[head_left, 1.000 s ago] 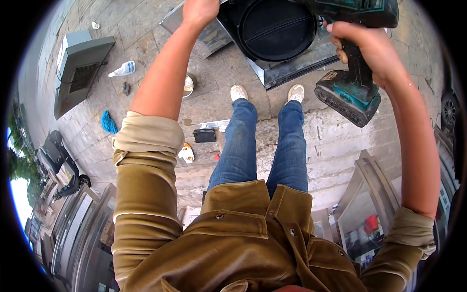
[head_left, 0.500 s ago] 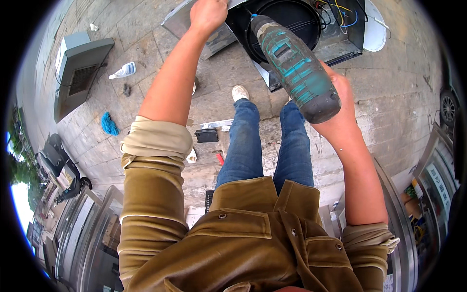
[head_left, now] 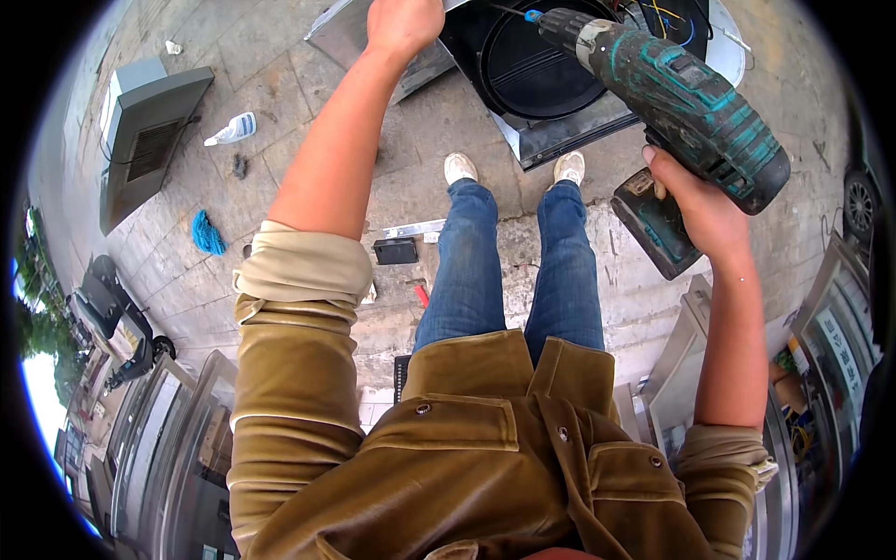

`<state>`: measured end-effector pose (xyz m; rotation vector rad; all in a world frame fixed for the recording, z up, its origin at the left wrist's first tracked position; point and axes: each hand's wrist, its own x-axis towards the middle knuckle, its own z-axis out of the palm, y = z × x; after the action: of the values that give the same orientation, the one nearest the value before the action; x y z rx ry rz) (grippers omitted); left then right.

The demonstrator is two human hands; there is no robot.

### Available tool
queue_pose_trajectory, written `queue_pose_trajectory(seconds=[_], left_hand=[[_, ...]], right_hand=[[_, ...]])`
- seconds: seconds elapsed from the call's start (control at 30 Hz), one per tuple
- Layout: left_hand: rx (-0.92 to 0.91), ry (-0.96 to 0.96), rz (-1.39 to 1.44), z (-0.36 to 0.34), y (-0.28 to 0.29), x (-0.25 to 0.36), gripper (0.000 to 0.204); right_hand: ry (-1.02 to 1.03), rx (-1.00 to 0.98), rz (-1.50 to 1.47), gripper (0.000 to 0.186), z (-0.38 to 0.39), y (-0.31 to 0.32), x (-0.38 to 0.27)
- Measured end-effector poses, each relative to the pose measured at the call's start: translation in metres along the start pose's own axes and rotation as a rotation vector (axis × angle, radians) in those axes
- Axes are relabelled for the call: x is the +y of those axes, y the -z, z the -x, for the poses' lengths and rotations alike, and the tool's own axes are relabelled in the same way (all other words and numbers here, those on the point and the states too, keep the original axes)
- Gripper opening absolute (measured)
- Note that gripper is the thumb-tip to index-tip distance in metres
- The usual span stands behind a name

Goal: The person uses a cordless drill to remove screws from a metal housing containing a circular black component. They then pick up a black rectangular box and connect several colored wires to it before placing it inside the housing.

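My right hand point(head_left: 702, 201) is wrapped round the handle of a worn black-and-teal cordless drill point(head_left: 695, 103). The drill tilts up and left, its thin bit with a blue collar reaching over a black metal housing point(head_left: 509, 133) that has a large round opening. At the top edge my left hand point(head_left: 403, 26) is closed beside the silver sheet-metal panel point(head_left: 350, 42) of that housing. Whatever is in its fingers is hidden. Coloured wires point(head_left: 674, 21) lie inside the housing at the upper right.
On the paving to the left are a grey range hood point(head_left: 154, 140), a white spray bottle point(head_left: 231, 129) and a blue cloth point(head_left: 207, 233). A small black box point(head_left: 396, 251) lies near my feet. Glass-and-metal cabinets point(head_left: 677, 373) stand at both sides; a scooter point(head_left: 117, 317) is farther left.
My right hand has swung the drill to the right and turned it, so its handle and battery now show. My left hand has stayed nearly in place.
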<state>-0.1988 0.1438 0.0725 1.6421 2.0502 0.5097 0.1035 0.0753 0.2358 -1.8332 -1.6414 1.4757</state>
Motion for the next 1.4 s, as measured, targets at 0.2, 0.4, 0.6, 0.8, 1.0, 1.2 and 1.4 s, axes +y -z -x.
queue_pose_trajectory(seconds=[0.2,0.4,0.6,0.8,1.0,1.2,1.4], left_hand=[[0.02,0.021,-0.022,-0.001,-0.001,0.0,0.028],[0.018,0.035,-0.023,0.0,-0.001,-0.001,0.028],[-0.001,0.058,-0.023,0.0,0.0,0.003,0.028],[0.028,0.05,-0.018,-0.001,-0.001,0.001,0.026],[0.026,0.042,-0.021,-0.001,-0.001,0.001,0.026],[0.017,0.051,-0.007,0.0,0.001,0.002,0.026],[0.023,0.066,0.013,0.002,-0.001,0.002,0.026]], right_hand=[[-0.039,-0.043,0.032,0.023,-0.013,0.002,0.004],[-0.049,-0.035,-0.002,0.023,-0.015,0.0,0.01],[-0.025,-0.007,-0.006,0.01,-0.016,-0.005,0.009],[-0.016,-0.058,-0.047,0.016,-0.022,-0.002,0.016],[-0.018,-0.065,-0.113,0.016,-0.029,0.003,0.021],[-0.034,-0.067,-0.013,0.017,-0.027,0.002,0.012],[-0.005,-0.057,-0.082,0.014,-0.026,0.005,0.013]])
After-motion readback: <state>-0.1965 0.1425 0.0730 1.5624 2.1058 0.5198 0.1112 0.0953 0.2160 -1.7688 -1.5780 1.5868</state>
